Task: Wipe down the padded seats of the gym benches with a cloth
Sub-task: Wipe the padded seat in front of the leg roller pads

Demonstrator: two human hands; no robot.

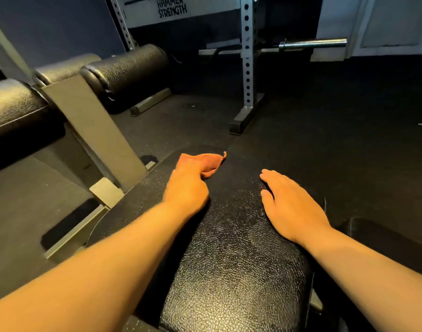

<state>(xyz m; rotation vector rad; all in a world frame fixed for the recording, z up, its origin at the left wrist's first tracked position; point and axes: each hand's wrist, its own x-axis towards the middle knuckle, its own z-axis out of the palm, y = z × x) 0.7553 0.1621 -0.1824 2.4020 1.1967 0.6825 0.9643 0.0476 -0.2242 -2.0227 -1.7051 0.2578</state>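
A black, pebble-grained vinyl padded seat (231, 248) fills the lower centre of the frame, its rounded far end reaching toward the middle. On that far end, left of centre, lies a crumpled orange-red cloth (204, 162), one pointed corner sticking up at its right edge. The person's left hand (187, 188) sits on the cloth with its fingers curled around the near part of the fabric, gripping it against the padding; the bare forearm runs down to the lower left corner. The right hand (290, 207) rests flat on the right side of the seat, fingers straight and close together, holding nothing, well apart from the cloth. In the upper left of the frame are black cylindrical roller pads (124, 70) mounted on a grey metal frame (92, 130). At upper centre stands a grey perforated steel upright (247, 68) of a rack, its foot on the dark rubber floor (337, 121), beneath a white panel printed "HAMMER STRENGTH" (173, 7). A chrome barbell sleeve (313, 43) juts out in the upper right.
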